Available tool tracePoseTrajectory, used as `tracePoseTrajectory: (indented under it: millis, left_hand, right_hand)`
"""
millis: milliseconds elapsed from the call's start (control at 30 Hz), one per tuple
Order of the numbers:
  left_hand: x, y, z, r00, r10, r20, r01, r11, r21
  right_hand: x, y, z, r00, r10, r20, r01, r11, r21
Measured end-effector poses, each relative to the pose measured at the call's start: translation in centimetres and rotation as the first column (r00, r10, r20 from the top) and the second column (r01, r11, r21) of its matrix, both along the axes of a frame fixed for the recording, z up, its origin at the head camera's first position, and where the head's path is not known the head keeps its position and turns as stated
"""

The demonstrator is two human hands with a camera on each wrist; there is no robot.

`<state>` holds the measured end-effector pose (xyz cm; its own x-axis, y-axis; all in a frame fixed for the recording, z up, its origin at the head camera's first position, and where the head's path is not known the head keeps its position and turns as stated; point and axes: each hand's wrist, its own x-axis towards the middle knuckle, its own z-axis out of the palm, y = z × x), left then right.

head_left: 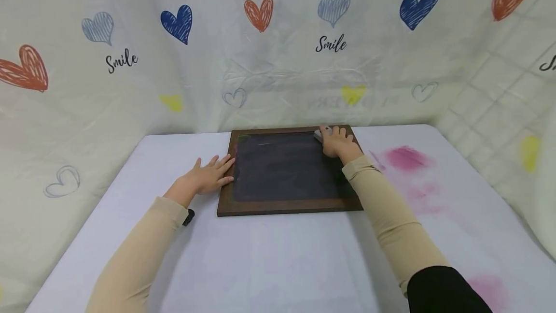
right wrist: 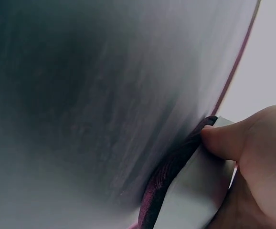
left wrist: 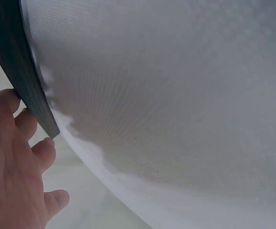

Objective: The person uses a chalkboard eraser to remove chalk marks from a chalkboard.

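A small chalkboard (head_left: 282,170) with a dark wooden frame lies flat on the table. My left hand (head_left: 208,176) rests flat on the table with straight fingers touching the board's left frame edge (left wrist: 26,81). My right hand (head_left: 338,142) is at the board's far right corner and grips a grey eraser (head_left: 320,134) pressed to the slate. In the right wrist view the thumb (right wrist: 226,140) pinches the eraser (right wrist: 195,191), whose felt pad is stained magenta, against the dark board surface (right wrist: 90,95).
The table (head_left: 278,255) is covered in a white cloth with pink chalk smears (head_left: 406,158) to the right of the board. A cloth backdrop printed with hearts (head_left: 260,13) hangs behind and along both sides.
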<state>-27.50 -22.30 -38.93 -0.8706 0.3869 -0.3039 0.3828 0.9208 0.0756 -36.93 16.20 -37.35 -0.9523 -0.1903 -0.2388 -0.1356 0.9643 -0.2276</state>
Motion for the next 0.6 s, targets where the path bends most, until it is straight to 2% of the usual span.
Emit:
tracePoseTrajectory:
  millis: [267, 600]
  left_hand:
    - [0.2, -0.1, 0.1, 1.0, -0.007, 0.003, 0.007, 1.0, 0.019]
    - [0.0, -0.2, -0.1, 1.0, -0.001, 0.005, 0.001, 1.0, 0.003]
  right_hand:
    - [-0.2, -1.6, 0.0, 1.0, 0.006, 0.009, -0.006, 1.0, 0.017]
    - [0.1, -6.7, -0.4, 0.994, 0.107, -0.007, -0.107, 0.994, 0.006]
